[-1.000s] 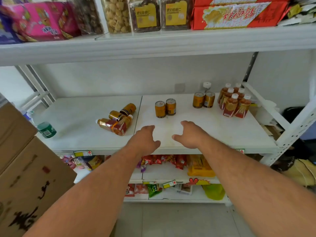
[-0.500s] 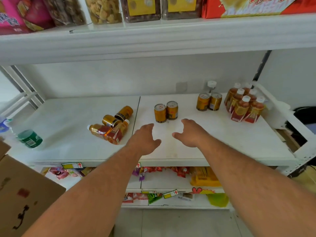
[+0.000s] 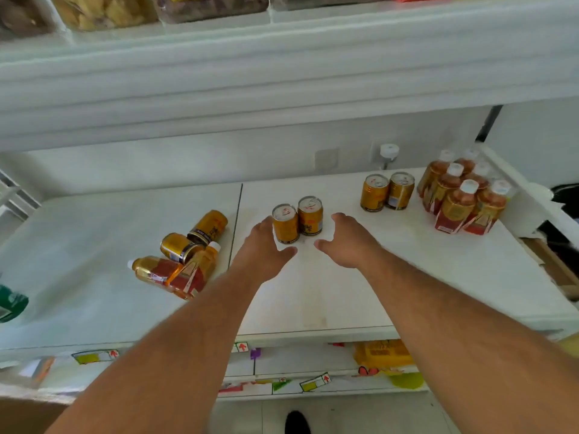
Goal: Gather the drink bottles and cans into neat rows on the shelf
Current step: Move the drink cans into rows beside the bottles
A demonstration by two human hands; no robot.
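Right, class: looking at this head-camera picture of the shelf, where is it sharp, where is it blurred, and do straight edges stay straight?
Head view: the two upright gold cans between the hands are fairly sharp; the upper white shelf edge is smeared into streaks, and the green item at the left border is blurred. Head view: wide-angle bending curves the shelf edges. Head view: soft, even light, faint shadows.

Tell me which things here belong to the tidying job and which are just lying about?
Part of the job:
- two upright cans between the hands
- second pair of cans
- standing group of bottles
- tipped-over heap of cans and bottles
- left hand, right hand, both open

Just lying about:
- green tub at the left edge
- snack jars on the shelf above
- yellow packet on the shelf below
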